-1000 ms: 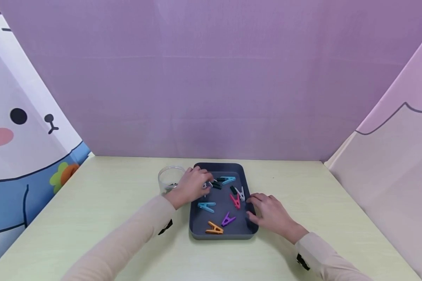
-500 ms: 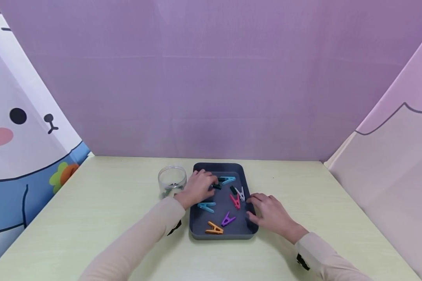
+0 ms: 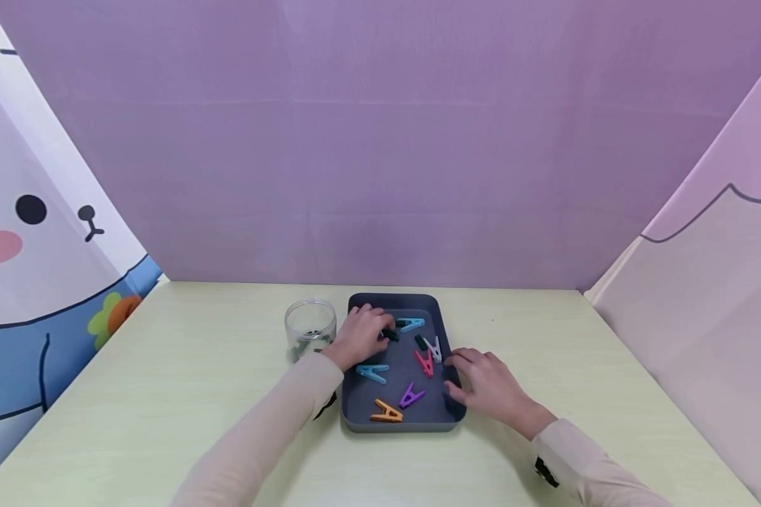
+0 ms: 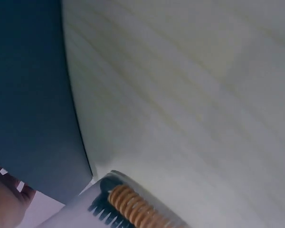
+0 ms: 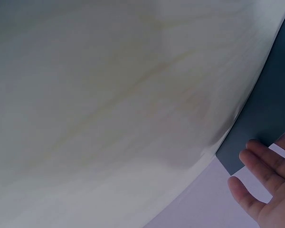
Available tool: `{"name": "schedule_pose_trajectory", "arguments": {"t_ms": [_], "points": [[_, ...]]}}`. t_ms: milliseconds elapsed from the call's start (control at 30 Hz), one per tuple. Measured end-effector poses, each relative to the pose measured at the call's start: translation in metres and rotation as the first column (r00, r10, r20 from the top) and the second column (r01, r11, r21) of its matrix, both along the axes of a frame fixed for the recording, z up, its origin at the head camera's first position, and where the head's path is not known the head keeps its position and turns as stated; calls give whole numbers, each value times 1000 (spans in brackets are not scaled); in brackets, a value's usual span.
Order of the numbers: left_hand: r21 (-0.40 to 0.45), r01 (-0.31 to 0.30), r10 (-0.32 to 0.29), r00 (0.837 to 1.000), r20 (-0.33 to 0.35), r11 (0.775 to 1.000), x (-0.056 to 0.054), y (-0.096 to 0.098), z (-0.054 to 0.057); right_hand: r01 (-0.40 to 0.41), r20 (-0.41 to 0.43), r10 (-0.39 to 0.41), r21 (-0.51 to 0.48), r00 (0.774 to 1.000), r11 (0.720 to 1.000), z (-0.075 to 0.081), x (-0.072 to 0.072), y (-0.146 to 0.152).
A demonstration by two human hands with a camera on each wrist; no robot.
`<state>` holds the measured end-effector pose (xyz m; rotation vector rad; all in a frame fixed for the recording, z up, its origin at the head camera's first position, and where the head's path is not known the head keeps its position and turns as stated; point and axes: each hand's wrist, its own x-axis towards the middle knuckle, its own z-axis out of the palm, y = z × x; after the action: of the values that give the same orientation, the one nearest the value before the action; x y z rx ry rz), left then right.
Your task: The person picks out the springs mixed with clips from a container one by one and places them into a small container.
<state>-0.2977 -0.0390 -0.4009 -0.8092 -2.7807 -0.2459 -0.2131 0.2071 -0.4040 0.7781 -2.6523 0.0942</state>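
Observation:
My left hand (image 3: pixel 360 336) reaches into the dark grey tray (image 3: pixel 401 427) near its far left. Its thumb and fingers are curled about a small dark piece (image 3: pixel 390 334), partly hidden by them. Just beyond lies a light blue clothespin (image 3: pixel 412 324) with another dark piece at its end. My right hand (image 3: pixel 491 387) rests its relaxed fingers at the tray's right rim; in the right wrist view the fingers (image 5: pixel 263 166) are spread beside the tray wall. Also in the tray are white (image 3: pixel 434 350), pink (image 3: pixel 424 363), purple (image 3: pixel 410 396), orange (image 3: pixel 387 412) and light blue (image 3: pixel 372 373) clothespins.
A clear round jar (image 3: pixel 311 324) with dark pieces inside stands left of the tray, close to my left wrist. In the left wrist view, a dark toothed piece (image 4: pixel 109 211) and an orange coil (image 4: pixel 135 204) show through it. A purple backdrop (image 3: pixel 380 176) rises behind the table.
My left hand has moved right and slightly down in the tray onto the dark piece; a whitish thing seen by its fingers earlier is now hidden. The right hand has stayed put.

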Motion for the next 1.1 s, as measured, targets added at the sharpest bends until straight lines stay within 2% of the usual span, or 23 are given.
{"name": "schedule_pose_trajectory", "arguments": {"t_ms": [200,400,667,1100], "points": [[12,12,-12,1000,11,1000,-1,2,-2,8,10,-8,3,1000,1000,0,0,0],[1,-3,3,1000,-3,1000,-3,2,-5,11,9,-11,-1,1000,1000,-1,0,-1],[-14,-2,2,1000,14,1000,-4,2,-7,3,11,-3,-11,1000,1000,0,1,-2],[-11,56,-56,998,34,998,-9,1,-11,4,-2,-4,-4,1000,1000,-1,0,-1]]}}
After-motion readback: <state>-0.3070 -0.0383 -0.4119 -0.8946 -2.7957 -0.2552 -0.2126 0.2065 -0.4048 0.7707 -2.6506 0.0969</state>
